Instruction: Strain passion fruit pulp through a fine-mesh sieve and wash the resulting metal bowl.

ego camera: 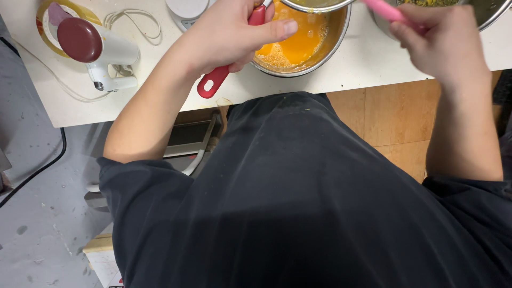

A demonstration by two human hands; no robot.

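Note:
My left hand [229,34] grips the red handle [213,82] of a metal strainer [314,4] held over a steel bowl [325,56] of orange liquid [298,45]. The strainer's mesh is mostly cut off by the top edge of the view. My right hand [445,42] is closed on a pink utensil handle [389,10], just right of the bowl and slightly blurred. The utensil's working end is out of view. My dark shirt fills the lower half of the view.
A white hand mixer [101,50] with a dark red end lies on the white counter [368,58] at left, its cord coiled behind. A second steel bowl [490,13] of greenish food sits top right. A white scale [186,10] stands behind my left hand. A black cable crosses the grey floor [37,213].

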